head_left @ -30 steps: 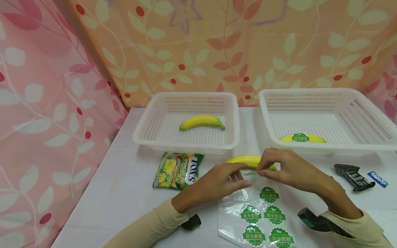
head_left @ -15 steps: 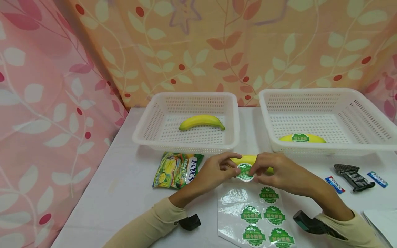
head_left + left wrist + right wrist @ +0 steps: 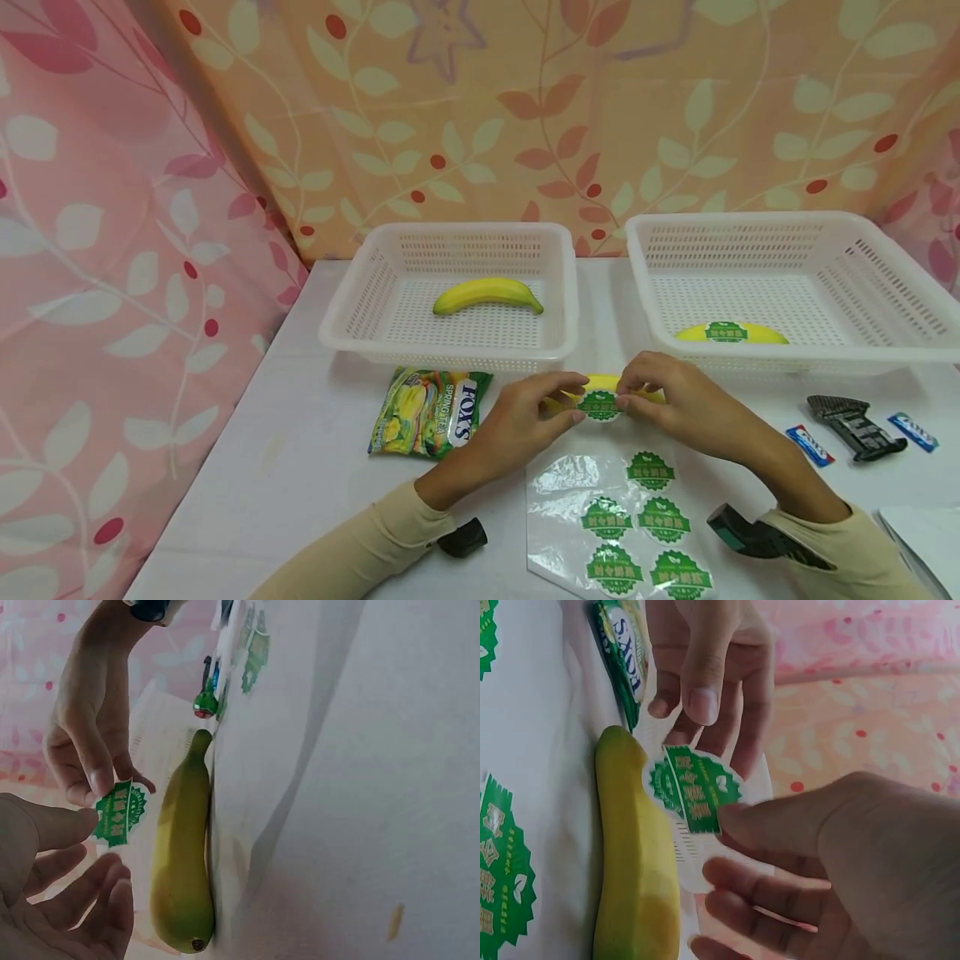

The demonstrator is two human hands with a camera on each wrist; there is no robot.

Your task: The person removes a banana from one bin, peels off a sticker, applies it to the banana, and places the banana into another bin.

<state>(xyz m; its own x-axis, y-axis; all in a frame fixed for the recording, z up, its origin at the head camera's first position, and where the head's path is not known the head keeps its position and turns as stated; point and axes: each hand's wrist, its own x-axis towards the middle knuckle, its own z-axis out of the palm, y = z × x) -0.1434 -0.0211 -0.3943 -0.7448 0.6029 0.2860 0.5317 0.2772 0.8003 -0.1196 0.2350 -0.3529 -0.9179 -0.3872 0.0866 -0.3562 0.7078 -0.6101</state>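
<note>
A round green-and-white sticker (image 3: pixel 599 406) is held in front of a yellow banana (image 3: pixel 602 382), apart from its skin in the wrist views. My right hand (image 3: pixel 678 404) pinches the sticker's edge between thumb and fingers. Thumb and index finger parted, my left hand (image 3: pixel 521 421) is at the sticker's opposite edge; the right wrist view shows a small gap between its thumb and the sticker (image 3: pixel 694 787). The banana (image 3: pixel 184 855) lies on the table behind both hands. Below them is a glossy sheet (image 3: pixel 555 533) bearing several more green stickers (image 3: pixel 663 520).
The left white basket (image 3: pixel 341 329) contains a banana (image 3: pixel 487 296). A stickered banana (image 3: pixel 765 334) lies in the right basket (image 3: pixel 862 358). A FOX'S candy bag (image 3: pixel 427 412) lies left; a black wrapper (image 3: pixel 857 429) and two small blue packets (image 3: pixel 810 446) lie right.
The sticker has come into view, tilted upright between the hands, and moved slightly away toward the banana. The left thumb and index finger have spread apart at its edge.
</note>
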